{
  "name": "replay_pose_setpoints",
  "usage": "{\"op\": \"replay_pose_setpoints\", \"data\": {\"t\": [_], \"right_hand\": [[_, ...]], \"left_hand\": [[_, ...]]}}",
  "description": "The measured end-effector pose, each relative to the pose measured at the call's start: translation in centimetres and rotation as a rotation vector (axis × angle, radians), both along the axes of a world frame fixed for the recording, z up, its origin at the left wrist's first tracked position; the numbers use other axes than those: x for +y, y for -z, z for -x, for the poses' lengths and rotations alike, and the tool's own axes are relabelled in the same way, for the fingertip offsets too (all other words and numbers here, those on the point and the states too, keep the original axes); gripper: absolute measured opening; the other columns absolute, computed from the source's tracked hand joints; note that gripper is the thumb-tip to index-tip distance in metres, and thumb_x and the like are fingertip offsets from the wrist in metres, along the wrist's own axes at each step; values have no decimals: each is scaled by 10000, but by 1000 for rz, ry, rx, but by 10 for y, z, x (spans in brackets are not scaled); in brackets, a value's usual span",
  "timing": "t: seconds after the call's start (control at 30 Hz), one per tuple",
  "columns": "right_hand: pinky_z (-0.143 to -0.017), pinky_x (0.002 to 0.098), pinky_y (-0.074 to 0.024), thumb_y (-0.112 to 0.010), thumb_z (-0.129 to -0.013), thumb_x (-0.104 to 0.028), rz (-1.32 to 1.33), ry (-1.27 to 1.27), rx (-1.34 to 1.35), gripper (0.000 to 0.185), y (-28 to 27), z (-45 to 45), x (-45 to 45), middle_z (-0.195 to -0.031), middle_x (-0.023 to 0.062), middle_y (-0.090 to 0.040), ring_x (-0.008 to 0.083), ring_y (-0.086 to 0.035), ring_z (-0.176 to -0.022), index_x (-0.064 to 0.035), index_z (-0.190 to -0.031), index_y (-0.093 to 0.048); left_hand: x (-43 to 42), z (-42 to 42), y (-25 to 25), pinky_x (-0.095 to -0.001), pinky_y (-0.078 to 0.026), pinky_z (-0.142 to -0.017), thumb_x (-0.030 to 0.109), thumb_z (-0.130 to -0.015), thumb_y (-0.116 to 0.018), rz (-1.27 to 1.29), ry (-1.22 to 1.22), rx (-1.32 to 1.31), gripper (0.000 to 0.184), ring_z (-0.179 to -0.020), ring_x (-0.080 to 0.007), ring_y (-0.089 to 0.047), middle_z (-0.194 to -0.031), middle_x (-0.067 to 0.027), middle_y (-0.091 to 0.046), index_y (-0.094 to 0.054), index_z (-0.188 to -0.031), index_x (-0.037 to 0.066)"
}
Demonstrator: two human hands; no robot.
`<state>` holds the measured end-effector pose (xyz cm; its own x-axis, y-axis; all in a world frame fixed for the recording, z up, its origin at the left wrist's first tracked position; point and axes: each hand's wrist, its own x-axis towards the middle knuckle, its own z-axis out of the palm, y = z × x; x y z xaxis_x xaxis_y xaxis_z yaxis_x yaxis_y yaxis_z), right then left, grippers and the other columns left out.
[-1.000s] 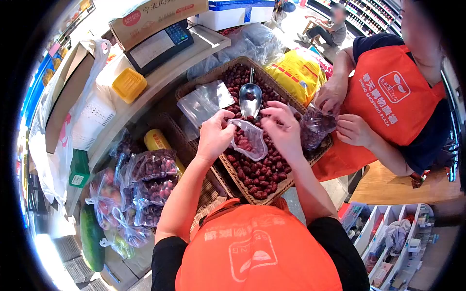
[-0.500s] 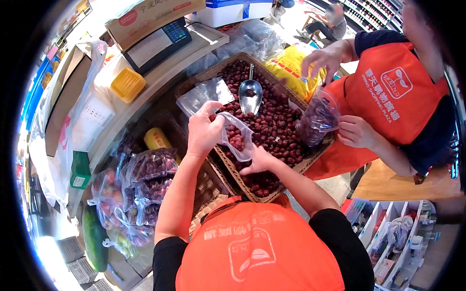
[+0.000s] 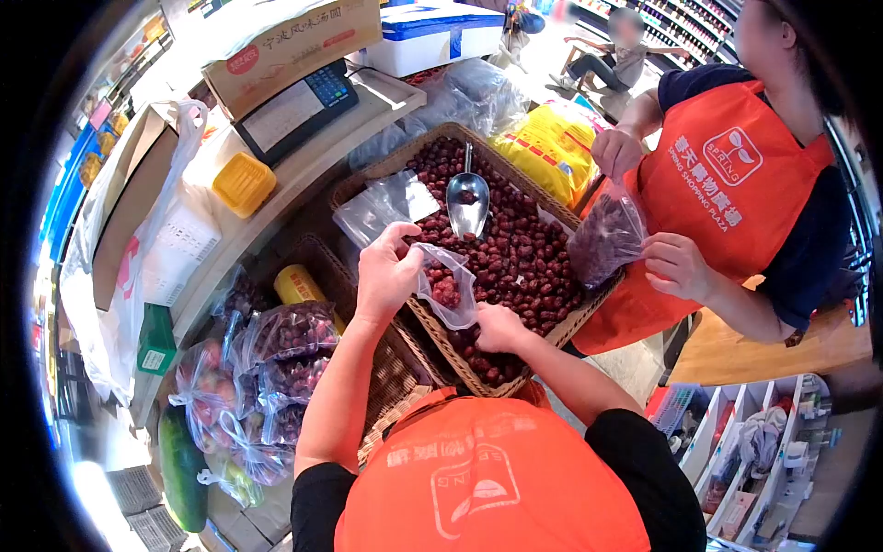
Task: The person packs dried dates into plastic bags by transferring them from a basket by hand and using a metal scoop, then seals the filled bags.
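Shop floor behind; in front, one wicker basket (image 3: pixel 581 319) of red dates (image 3: pixel 529 244), metal scoop (image 3: pixel 468 204) toward its far corner. One clear bag (image 3: pixel 457 313) over the near-left edge, rim pinched in my left hand (image 3: pixel 388 271); my right hand (image 3: pixel 501 328) at the near corner's dates, fingertips hidden, closure I cannot tell.

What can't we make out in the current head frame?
- Head view: right hand, fingertips hidden by the hand itself; can't tell what it grips.
- Head view: basket, bottom covered by red fruit.
- Head view: shelf bottles, labels too small to read.
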<state>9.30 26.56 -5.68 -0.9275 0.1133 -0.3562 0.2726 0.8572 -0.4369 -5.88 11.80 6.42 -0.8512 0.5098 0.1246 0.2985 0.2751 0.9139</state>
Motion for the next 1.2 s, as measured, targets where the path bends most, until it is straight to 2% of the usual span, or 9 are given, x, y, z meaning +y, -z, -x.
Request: {"op": "replay_pose_setpoints", "data": {"t": [0.1,0.23,0.47,0.57,0.67,0.83,0.97,1.03,1.2], "right_hand": [[-699,352,-503,-631,-637,-61,418,144,218,336,12,2,28,-911,82,-618,227,-608,-801,-103,-970,-612],[-439,199,-394,-608,-660,57,1165,531,257,297,-65,-2,44,-797,-17,-568,51,-504,-586,-97,-912,-577],[-491,206,-422,-635,-663,69,1423,313,379,380,-158,17,5,-851,12,-579,67,-522,-592,-68,-1008,-553],[-586,237,-478,-679,-701,-26,1199,241,505,345,-131,42,-9,-940,55,-593,130,-597,-724,-50,-1025,-563],[-843,351,-479,-701,-696,-98,295,256,836,406,-122,49,-11,-1107,130,-555,267,-587,-949,-56,-1078,-572],[-979,443,-391,-695,-734,-216,233,109,785,489,-126,56,-10,-1280,211,-446,403,-466,-1148,-69,-1176,-548],[-892,378,-478,-668,-777,-135,201,54,809,396,-150,53,-2,-1284,203,-482,362,-562,-1073,-77,-1159,-584],[-855,367,-494,-645,-768,-93,259,177,877,261,-155,61,9,-1105,163,-594,322,-614,-979,-52,-1026,-634],[-873,404,-473,-582,-767,-107,-20,306,728,266,-73,124,94,-1073,125,-595,320,-569,-985,-79,-1030,-615]], "left_hand": [[-1,1,-1,-298,-462,-595,109,-756,-578,8,11,14,260,-574,-145,-549,-633,-91,-586,-628,-997,25],[1,2,-3,-308,-472,-606,123,-750,-578,7,26,50,272,-591,-169,-581,-655,-107,-610,-630,-998,23],[22,2,-8,-321,-492,-628,126,-744,-572,51,94,28,288,-624,-192,-628,-695,-139,-642,-630,-995,-4],[23,6,-7,-314,-488,-619,126,-741,-577,32,73,-13,282,-615,-176,-615,-682,-132,-635,-634,-987,0],[19,12,-6,-312,-485,-613,125,-740,-583,27,55,-42,269,-610,-165,-602,-672,-123,-627,-638,-974,4],[27,17,0,-299,-491,-615,124,-754,-596,-16,48,0,265,-644,-154,-619,-711,-132,-646,-648,-986,8],[24,27,8,-264,-459,-598,75,-803,-566,-94,55,-97,218,-633,-104,-556,-698,-78,-612,-627,-994,-12],[22,30,9,-257,-445,-592,50,-826,-546,-137,18,-119,203,-632,-94,-529,-696,-62,-585,-612,-1009,-8],[9,8,10,-286,-454,-623,5,-811,-558,7,25,48,294,-654,-155,-535,-762,-101,-560,-547,-1105,19]]}}
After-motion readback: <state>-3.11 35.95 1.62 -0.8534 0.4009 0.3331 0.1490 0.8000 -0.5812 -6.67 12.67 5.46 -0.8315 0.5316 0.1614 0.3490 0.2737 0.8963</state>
